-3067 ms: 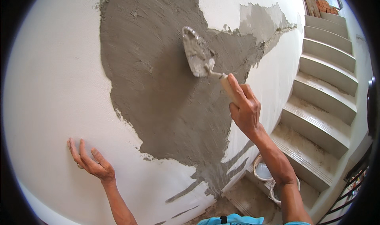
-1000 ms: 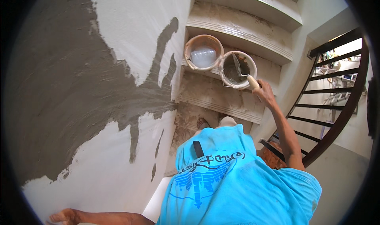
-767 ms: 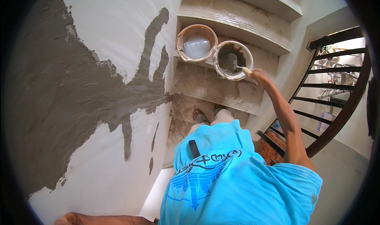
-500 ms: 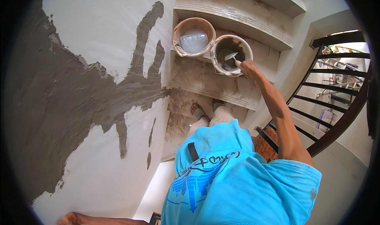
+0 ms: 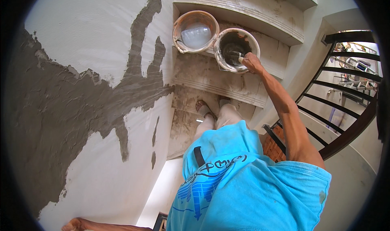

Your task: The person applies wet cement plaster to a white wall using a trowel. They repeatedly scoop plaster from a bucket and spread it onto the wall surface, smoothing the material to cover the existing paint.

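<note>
My right hand [image 5: 252,62] is closed on the pale handle of a trowel [image 5: 235,54], whose blade is inside a bucket [image 5: 217,48] with dark grey wet mix and a smeared rim. Just left of it stands a second bucket [image 5: 177,28] holding cloudy liquid and a clear, crumpled-looking object. At the bottom left edge my left hand [image 5: 72,225] is by the white wall [image 5: 81,198], its fingers too cut off and indistinct to tell their shape. A large rough patch of grey plaster [image 5: 57,101] covers much of that wall, with streaks toward the stairs.
Curved, stained steps [image 5: 239,1] rise beyond the buckets. My sandalled feet [image 5: 202,107] stand on a lower step. At the right runs a dark railing [image 5: 351,133], with assorted metal items [image 5: 357,64] visible through its bars and brown brick-like material [image 5: 273,145] low beside it.
The trowel, earlier raised against the wall, is now down in the mix bucket. Over the last second its blade has shifted inside the bucket, and the view has tilted down toward the stairs.
</note>
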